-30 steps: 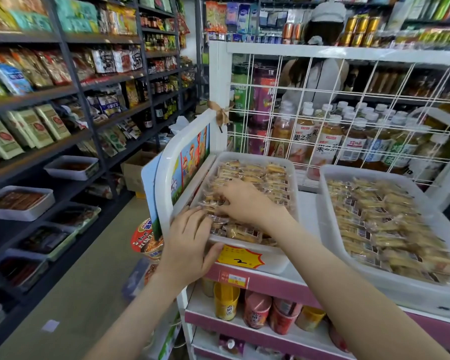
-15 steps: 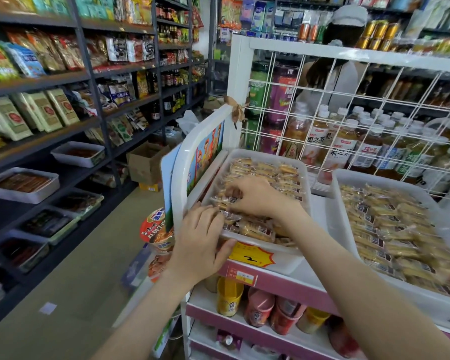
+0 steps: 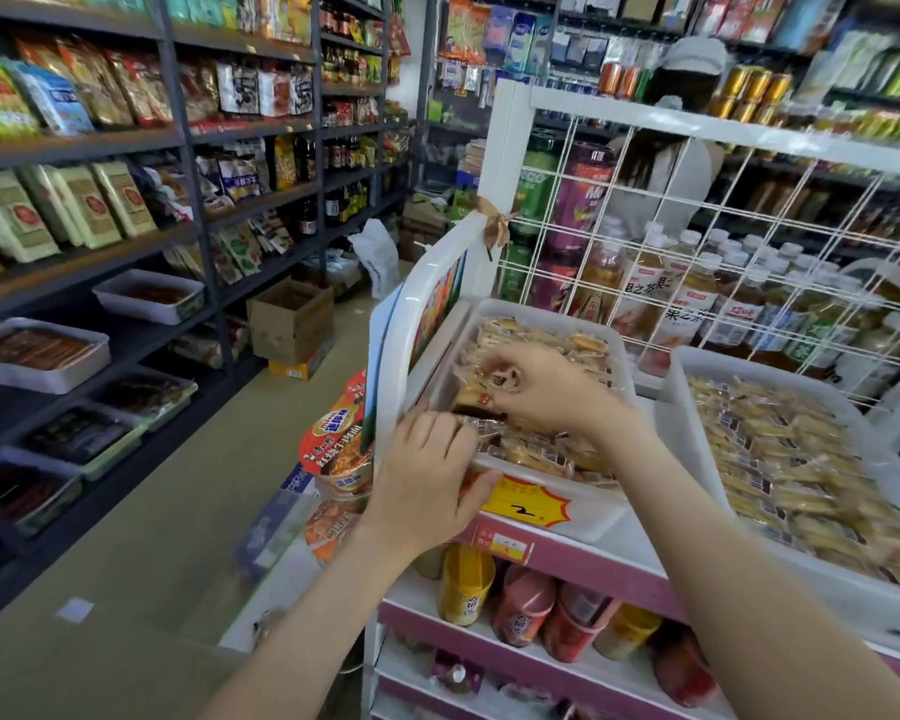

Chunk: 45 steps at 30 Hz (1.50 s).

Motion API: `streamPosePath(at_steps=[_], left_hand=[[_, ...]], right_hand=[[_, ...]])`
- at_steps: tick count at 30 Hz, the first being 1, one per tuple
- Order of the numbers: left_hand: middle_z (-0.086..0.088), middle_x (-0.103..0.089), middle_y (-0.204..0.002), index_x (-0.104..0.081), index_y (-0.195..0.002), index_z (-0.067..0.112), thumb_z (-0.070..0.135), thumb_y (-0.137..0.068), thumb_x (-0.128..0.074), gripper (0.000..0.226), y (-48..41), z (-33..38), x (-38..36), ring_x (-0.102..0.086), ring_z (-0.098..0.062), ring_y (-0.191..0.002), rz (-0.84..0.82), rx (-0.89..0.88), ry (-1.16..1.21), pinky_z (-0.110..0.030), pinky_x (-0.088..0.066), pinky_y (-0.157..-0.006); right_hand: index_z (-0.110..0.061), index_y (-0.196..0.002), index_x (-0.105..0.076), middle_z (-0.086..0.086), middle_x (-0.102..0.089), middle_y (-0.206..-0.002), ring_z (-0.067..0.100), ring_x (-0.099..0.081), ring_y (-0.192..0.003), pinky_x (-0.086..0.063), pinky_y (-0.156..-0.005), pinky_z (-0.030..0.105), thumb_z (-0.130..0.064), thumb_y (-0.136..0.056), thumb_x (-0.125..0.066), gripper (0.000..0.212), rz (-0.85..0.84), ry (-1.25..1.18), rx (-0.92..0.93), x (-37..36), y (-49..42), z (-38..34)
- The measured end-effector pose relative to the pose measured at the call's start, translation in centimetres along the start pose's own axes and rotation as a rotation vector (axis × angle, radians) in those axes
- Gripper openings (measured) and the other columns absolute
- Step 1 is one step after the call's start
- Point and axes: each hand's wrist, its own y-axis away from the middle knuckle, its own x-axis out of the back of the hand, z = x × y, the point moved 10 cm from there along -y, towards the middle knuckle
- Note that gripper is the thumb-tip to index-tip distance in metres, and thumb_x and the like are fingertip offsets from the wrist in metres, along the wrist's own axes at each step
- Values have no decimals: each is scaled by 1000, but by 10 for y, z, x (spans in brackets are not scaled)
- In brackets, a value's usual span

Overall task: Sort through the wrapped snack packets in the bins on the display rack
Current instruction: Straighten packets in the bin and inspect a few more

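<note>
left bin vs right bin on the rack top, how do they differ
Both hands are at the left bin: the left hand grips its front rim, the right hand pinches a packet in it; the right bin is untouched. The left bin's packets lie jumbled, the right bin's in neater rows. The left bin's front bears a yellow price tag; the right bin's shows none. Both are white, holding clear-wrapped snacks.

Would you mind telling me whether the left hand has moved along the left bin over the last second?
No. The left hand still grips the near-left corner of the left bin, thumb beside the yellow price tag, as before.
</note>
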Motion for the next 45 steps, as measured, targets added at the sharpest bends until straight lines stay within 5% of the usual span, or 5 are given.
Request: streamPosePath(at_steps=[8,26,32,40,45], left_hand=[[-9,-60,-91,-60,-98,6,45,-98,-38,45,1,0,-2,-51,-24,-90,-52,26,-22,-37,-38,-95],[-6,-59,-94,-59,-101,10,51,-99,-30,50,-2,-1,-4,-54,-24,-91,-217,105,-13,-39,-38,-94],[-2,-61,-117,-62,-116,12,55,-98,-21,62,-6,-1,7,-50,-20,-119,-197,398,262,-41,-15,-116],[8,-59,-119,-54,-128,21,31,-99,-50,31,5,37,42,-55,-8,-111,-122,748,647,-17,-43,-89],[14,-64,-109,-61,-120,22,21,-96,-59,25,45,73,44,-62,-4,-102,-127,1027,956,-34,-50,-96]], right_hand=[[-21,-129,-52,-2,-56,-129,13,-52,-117,-42,-99,29,-11,-87,-63,44,-52,-59,-8,-17,10,2],[-22,-120,-57,-4,-60,-109,6,-58,-95,-51,-75,20,-12,-94,-55,28,646,-757,-189,52,45,33],[-23,-119,-60,1,-62,-109,15,-66,-96,-57,-75,30,-9,-94,-57,29,595,-1014,-253,41,82,38],[-16,-114,-61,6,-65,-100,13,-67,-84,-54,-71,25,-6,-87,-60,29,552,-1302,-185,20,161,14],[-11,-120,-58,7,-65,-101,16,-66,-89,-53,-76,25,-15,-83,-60,38,546,-1430,-186,2,230,5]])
